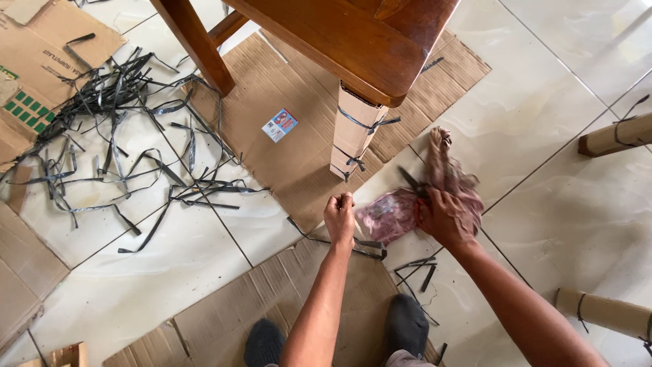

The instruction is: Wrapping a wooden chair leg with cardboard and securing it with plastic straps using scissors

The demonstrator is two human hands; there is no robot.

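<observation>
Head-camera view: a person crouches on a pale tiled floor (pixel 557 88) beside a wooden table (pixel 353 34), one of whose legs is sheathed in cardboard wrap (pixel 356 132) bound by black plastic straps (pixel 363 124). The left hand (pixel 339 217) is closed into a fist, pinching what looks like the end of a loose black strap (pixel 326 239) that trails across the floor at the edge of a flattened cardboard sheet (pixel 285 102). The right hand (pixel 445 217) grips a dark tool, apparently scissors or cutters (pixel 413 183), together with a crumpled pinkish cloth (pixel 394 214) lying on the tiles just right of the wrapped leg; blur keeps the tool's exact shape uncertain.

Judged from the frame, clean work here means keeping the strap taut with the fist, blades pointed away from the fingers and the varnished wood, and the cloth clear of the cutting edge.

Cut strapping (pixel 115 129) lies in a tangle toward the floor's far left, spilling onto a printed cardboard box flap (pixel 41 47). A small blue and red printed card (pixel 280 125) rests on the cardboard sheet under the table. Two more cardboard-wrapped legs (pixel 614 136) lie near the right edge. Dark-socked feet (pixel 407 323) rest on another cardboard sheet (pixel 224 319) at the near edge. No open container shows; the cardboard lies flat and holds nothing.
</observation>
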